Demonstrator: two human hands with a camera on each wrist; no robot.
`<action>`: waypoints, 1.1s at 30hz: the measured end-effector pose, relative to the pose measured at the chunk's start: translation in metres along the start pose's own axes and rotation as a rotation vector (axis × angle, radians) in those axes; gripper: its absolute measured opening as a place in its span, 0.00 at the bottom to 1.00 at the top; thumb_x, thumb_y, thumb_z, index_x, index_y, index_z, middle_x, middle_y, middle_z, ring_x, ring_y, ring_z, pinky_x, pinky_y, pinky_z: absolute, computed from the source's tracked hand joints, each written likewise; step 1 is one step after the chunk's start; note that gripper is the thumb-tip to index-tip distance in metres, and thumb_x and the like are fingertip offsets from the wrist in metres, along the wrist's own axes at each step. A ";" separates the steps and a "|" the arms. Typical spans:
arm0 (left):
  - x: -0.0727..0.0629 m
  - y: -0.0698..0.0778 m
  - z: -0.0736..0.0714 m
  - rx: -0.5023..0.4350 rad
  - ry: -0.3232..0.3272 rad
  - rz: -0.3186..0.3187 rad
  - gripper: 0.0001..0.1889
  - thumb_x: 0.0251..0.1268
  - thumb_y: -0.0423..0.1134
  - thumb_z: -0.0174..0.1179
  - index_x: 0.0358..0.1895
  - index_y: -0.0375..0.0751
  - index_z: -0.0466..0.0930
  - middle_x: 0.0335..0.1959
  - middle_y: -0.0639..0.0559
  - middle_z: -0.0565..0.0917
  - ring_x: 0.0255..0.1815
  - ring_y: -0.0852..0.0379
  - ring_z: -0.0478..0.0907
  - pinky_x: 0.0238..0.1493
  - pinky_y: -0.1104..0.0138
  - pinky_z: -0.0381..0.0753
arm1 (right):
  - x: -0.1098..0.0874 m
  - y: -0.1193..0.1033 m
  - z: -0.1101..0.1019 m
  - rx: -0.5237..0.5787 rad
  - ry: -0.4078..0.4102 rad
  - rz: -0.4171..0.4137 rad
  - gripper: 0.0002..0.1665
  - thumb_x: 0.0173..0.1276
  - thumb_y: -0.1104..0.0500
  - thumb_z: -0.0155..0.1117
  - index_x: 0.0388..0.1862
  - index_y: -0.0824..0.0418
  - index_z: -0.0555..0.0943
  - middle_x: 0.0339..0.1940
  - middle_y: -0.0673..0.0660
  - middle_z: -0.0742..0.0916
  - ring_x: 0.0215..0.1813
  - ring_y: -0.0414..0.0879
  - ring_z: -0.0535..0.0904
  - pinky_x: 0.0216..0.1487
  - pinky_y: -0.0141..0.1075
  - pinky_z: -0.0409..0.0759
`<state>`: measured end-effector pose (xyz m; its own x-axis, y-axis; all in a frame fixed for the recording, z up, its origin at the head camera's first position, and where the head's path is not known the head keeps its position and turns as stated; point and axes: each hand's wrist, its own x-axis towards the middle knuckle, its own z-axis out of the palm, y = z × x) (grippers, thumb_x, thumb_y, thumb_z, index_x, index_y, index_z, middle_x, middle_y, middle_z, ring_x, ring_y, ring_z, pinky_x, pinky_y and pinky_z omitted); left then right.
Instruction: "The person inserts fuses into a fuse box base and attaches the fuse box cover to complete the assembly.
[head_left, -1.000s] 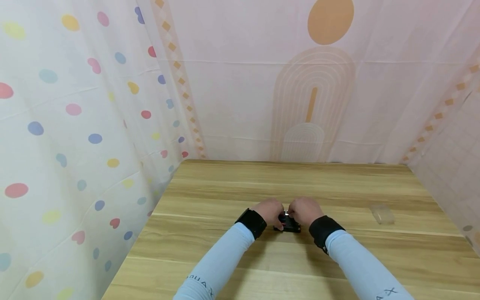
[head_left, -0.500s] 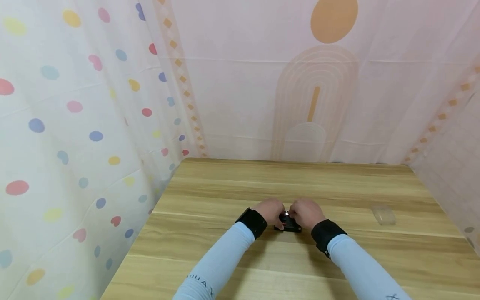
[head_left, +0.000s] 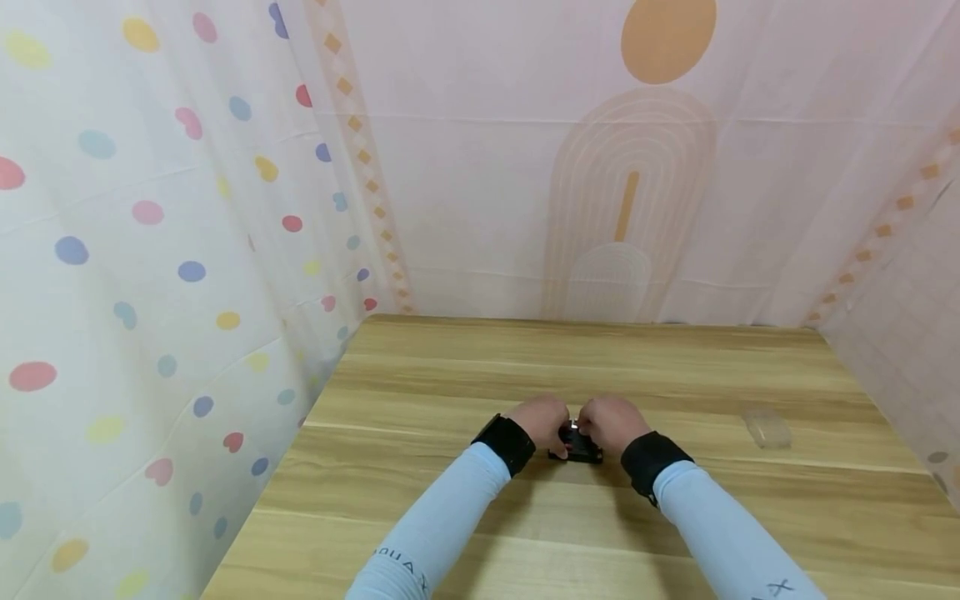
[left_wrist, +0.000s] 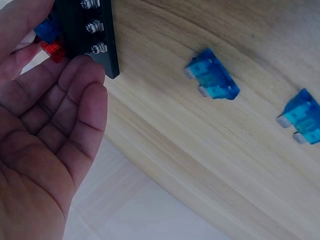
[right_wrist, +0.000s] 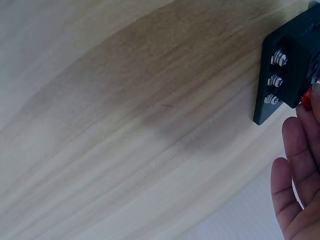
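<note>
A dotted curtain [head_left: 150,350] hangs on my left and a pink curtain [head_left: 480,167] behind, closing off the far side. Under me spreads the wood-grain worktop [head_left: 360,500], broad, with plenty of room around my work.

My left grip [head_left: 542,423] is closed on the left end of the black block, thumb on its near side. My right grip [head_left: 611,423] is drawn narrow over the far right part, fingertips low; I cannot tell whether it pinches anything there.

The block [head_left: 585,454] lies on the worktop right between my two grips, so neither has a distance to cover; the left, I judge, steadies it. Its near edge runs left to right, but with its ends partly covered I cannot say for sure that this is the long axis. Well apart to the right rests a clear case [head_left: 767,428].

Left wrist view: two blue fuses, one [left_wrist: 212,75] nearer the block and another [left_wrist: 304,116] farther off, lie on the worktop, prongs pointing the same way. A red fuse [right_wrist: 306,98] shows at my right fingertips, against the block. Smallest are the block's screws [left_wrist: 94,26], three in a row along one edge.
</note>
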<state>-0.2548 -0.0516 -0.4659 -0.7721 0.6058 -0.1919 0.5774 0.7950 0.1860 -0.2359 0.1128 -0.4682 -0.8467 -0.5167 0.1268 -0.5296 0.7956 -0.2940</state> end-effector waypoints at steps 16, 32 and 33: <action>-0.002 0.002 -0.002 -0.011 0.009 0.002 0.14 0.48 0.44 0.79 0.24 0.45 0.81 0.20 0.61 0.77 0.23 0.64 0.69 0.28 0.72 0.71 | 0.003 0.002 0.001 -0.037 -0.036 -0.023 0.09 0.63 0.69 0.67 0.24 0.60 0.85 0.21 0.47 0.81 0.24 0.40 0.71 0.32 0.38 0.77; 0.000 0.007 -0.003 -0.032 -0.007 -0.004 0.13 0.49 0.44 0.79 0.26 0.45 0.82 0.20 0.61 0.77 0.23 0.63 0.69 0.28 0.72 0.72 | -0.002 0.006 0.002 -0.038 -0.014 -0.021 0.07 0.62 0.69 0.69 0.26 0.61 0.87 0.23 0.50 0.84 0.27 0.41 0.75 0.34 0.39 0.79; 0.000 0.007 -0.003 -0.033 -0.009 -0.010 0.13 0.49 0.44 0.79 0.26 0.45 0.82 0.20 0.61 0.77 0.23 0.63 0.69 0.28 0.72 0.72 | -0.002 0.005 0.001 -0.039 -0.016 -0.015 0.06 0.62 0.69 0.69 0.27 0.61 0.87 0.24 0.50 0.85 0.27 0.41 0.76 0.35 0.40 0.79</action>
<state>-0.2517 -0.0466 -0.4622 -0.7753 0.5984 -0.2022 0.5606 0.7994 0.2161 -0.2370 0.1175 -0.4714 -0.8377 -0.5336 0.1162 -0.5444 0.7993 -0.2546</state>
